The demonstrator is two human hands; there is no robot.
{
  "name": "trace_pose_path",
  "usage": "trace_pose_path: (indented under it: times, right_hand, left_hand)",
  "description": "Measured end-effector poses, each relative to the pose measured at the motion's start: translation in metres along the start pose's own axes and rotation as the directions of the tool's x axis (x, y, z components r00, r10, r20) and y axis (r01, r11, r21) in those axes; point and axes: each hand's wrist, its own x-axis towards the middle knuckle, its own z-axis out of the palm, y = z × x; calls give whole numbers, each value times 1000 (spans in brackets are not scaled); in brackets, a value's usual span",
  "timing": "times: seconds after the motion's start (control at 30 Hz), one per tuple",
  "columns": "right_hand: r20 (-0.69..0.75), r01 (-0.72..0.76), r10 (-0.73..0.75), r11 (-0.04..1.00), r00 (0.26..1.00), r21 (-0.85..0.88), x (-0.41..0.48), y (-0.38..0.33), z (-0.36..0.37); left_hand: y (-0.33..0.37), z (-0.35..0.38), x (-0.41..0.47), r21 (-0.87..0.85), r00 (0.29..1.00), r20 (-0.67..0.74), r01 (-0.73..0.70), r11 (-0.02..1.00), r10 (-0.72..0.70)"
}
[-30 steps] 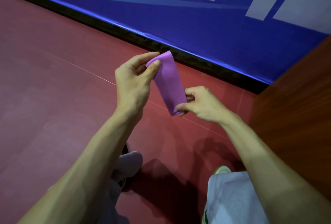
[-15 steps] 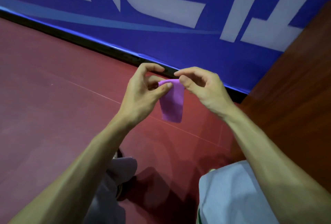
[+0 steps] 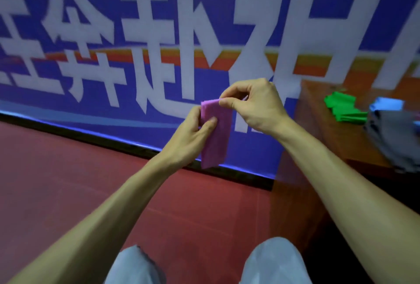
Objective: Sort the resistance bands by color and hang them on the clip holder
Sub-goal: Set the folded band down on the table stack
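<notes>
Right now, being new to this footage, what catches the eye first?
A flat purple rubber band at centre, its top edge pinched by the right hand and its middle gripped by the left hand. Behind stands a blue banner wall with huge white characters; folded green bands lie on the brown wooden bench at right.

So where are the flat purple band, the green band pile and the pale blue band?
flat purple band (image 3: 218,143): head view, its middle.
green band pile (image 3: 342,109): head view, pile's centre.
pale blue band (image 3: 386,104): head view, top face.

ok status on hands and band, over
Left hand grips purple band mid-strip, right hand pinches its top edge. Band unhung, no clip holder in view. Nothing blocking.
</notes>
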Motion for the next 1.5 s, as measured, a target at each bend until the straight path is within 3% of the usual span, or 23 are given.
trace_pose_path:
  times: [0.27, 0.53, 0.8, 0.93, 1.17, 1.33, 1.5]
  right_hand:
    - [-249, -37, 29, 999, 968, -27, 5, -36, -106]
    - [-422, -175, 132, 982, 897, -64, -20, -18, -220]
    - [-309, -282, 179, 901, 934, -331, -43, 33, -338]
    - [-407, -366, 239, 890, 882, -271, -40, 95, -383]
    - [-417, -492, 359, 827, 835, -272, -45, 198, -433]
    - [-405, -553, 423, 780, 810, -292, -43, 268, -444]
    - [-285, -561, 485, 748, 827, -354, -43, 308, -438]
  left_hand:
    - [80, 38, 8, 55, 981, 189, -61, 997, 50]
    - [156, 112, 10, 117, 880, 472, -121, 986, 52]
    - [203, 202, 51, 35, 875, 477, -108, 994, 78]
    - [215, 264, 95, 62, 843, 537, -90, 994, 43]
    - [195, 368, 155, -27, 792, 608, 94, 995, -58]
    - [180, 425, 191, 56, 780, 611, 128, 990, -135]
    - [168, 453, 203, 241, 732, 640, 98, 965, -234]
